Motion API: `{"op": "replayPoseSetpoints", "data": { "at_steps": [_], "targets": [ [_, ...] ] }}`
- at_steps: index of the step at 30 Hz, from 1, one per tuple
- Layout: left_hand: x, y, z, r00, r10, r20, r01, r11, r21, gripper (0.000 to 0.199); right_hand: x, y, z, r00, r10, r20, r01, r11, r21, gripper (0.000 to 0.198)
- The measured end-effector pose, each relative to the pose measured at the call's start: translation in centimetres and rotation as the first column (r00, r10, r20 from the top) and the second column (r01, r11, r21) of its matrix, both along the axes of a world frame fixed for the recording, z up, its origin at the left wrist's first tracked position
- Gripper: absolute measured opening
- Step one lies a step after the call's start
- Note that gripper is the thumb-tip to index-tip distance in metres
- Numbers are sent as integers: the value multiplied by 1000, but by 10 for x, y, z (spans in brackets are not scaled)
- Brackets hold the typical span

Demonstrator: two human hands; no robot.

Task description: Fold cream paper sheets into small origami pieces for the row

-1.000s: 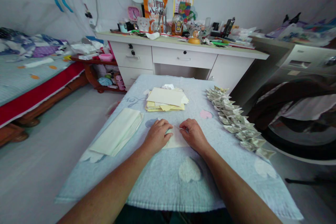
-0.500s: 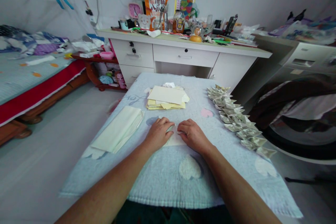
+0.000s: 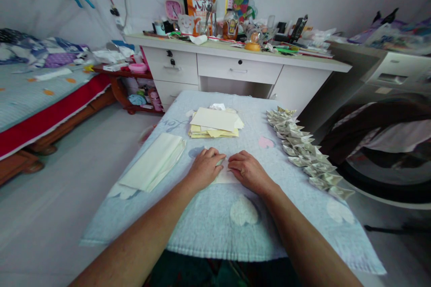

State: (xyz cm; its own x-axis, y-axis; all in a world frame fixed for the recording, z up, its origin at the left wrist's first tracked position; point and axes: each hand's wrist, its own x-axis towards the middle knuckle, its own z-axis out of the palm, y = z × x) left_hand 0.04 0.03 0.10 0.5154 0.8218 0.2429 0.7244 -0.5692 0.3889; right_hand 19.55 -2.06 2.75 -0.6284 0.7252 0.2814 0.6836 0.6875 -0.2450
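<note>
A small pale sheet of paper (image 3: 225, 178) lies on the cloth-covered table, mostly hidden under my two hands. My left hand (image 3: 207, 168) is closed on its left side, thumb and fingers bent together at the paper. From the right, my right hand (image 3: 247, 169) pinches the paper's upper part with curled fingers. Only a narrow gap parts the fingertips. Beyond the hands sits a stack of cream and yellow paper sheets (image 3: 214, 119). A folded bundle of pale paper (image 3: 153, 162) lies to the left. Folded paper pieces with pointed tips (image 3: 303, 148) form a long row at right.
A light blue cloth with heart shapes (image 3: 205, 233) covers the table. Behind it stands a white desk (image 3: 239, 60) crowded with jars, a pink clock (image 3: 173, 9) and an orange snack bag (image 3: 201, 2). A bed (image 3: 50, 94) is at left, a washing machine (image 3: 393, 76) at right.
The camera view has shifted slightly. Both hands stay on the paper in nearly the same place, with only small finger movement.
</note>
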Motion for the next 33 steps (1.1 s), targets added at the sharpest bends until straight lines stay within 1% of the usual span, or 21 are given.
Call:
{"op": "replayPoseSetpoints", "data": {
  "at_steps": [11,26,33],
  "targets": [
    [-1,0,-2,1000,-6,5,6,1000,7,41,-1,-2,-1,1000,0,1,0,1000,-17,15],
    [-1,0,-2,1000,-7,-21,8,1000,14,36,-2,-4,3,999,0,34,2,999,-32,14],
    [-1,0,-2,1000,-5,-24,5,1000,13,42,-1,-6,4,1000,2,30,0,999,-51,15]
  ]
}}
